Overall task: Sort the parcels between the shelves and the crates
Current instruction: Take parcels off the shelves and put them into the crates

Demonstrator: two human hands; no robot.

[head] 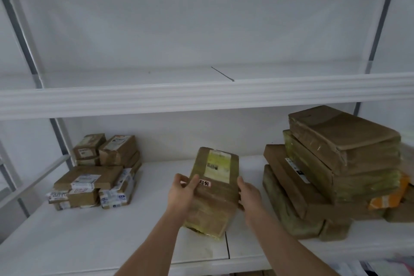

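Observation:
A brown taped parcel [215, 177] with a yellow-white label lies flat on the middle of the lower white shelf [94, 240]. My left hand [182, 194] grips its left edge, thumb curled over the top beside a small pink tag. My right hand [249, 197] lies against the parcel's right side, fingers along its edge. A pile of small labelled parcels [94, 175] sits to the left. A leaning stack of large brown parcels [331, 163] fills the right.
The upper shelf [201, 94] holds only a thin dark stick [223, 73]. Grey-white uprights [24, 47] frame the unit at both sides. An orange packet [389, 197] pokes out low in the right stack. Bare shelf surface lies in front of the left pile.

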